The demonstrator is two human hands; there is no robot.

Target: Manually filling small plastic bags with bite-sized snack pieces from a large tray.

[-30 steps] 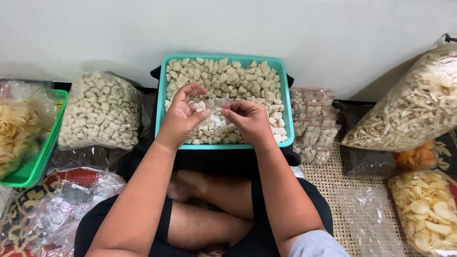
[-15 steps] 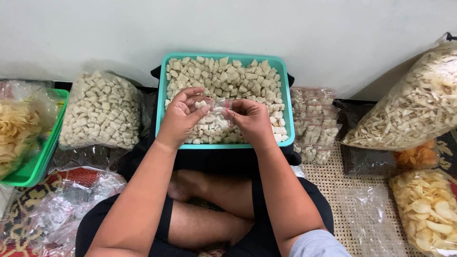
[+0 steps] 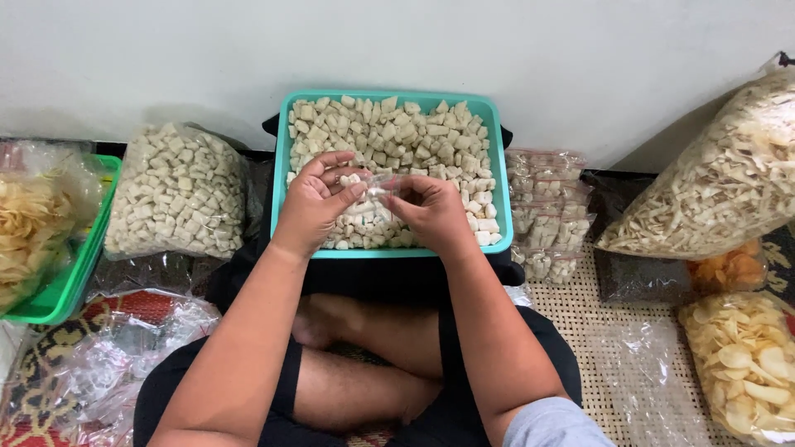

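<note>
Our left hand [image 3: 310, 205] and right hand [image 3: 431, 211] both pinch a small clear bag [image 3: 370, 199] of pale cubes above the teal tray [image 3: 278, 165]; sealed packets [image 3: 546, 211] stacked just right.

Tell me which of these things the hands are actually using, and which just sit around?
In use:
left hand
right hand
small clear bag held between them
teal tray of pale cubes

Lying about:
big cube bag
filled small bags
chip bags
green tray
</note>
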